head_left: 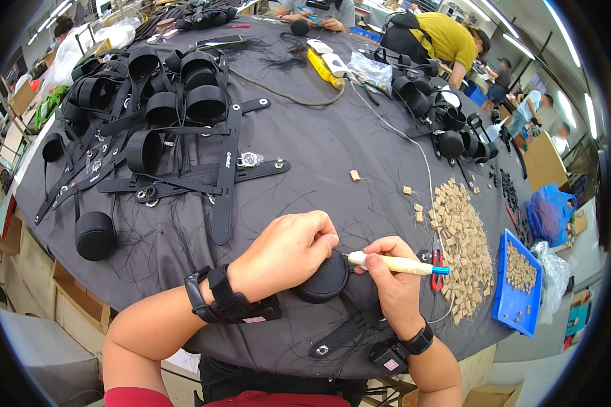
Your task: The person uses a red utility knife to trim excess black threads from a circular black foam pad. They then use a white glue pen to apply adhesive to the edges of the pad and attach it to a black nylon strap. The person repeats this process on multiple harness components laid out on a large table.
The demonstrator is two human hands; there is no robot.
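My left hand [282, 254] is closed at the upper edge of a black round cup-like piece [324, 279], its fingertips pinched together over the rim. From the right, my right hand [395, 285] grips a pen-shaped tool [404, 265] with a cream barrel and a blue end. Its thin tip points left, almost at the piece's rim beside my left fingertips; whether it touches I cannot tell. Just below lies a black strap [346, 334] with a metal eyelet. Red-handled snips [437, 270] lie to the right of my right hand.
Many black strapped cups [159, 108] crowd the far left, and more black cups [450, 139] sit at the far right. A pile of small tan blocks [463, 251] spreads right of my hands, beside a blue tray [519, 285]. A white cable [414, 140] crosses the dark cloth. Other people work beyond.
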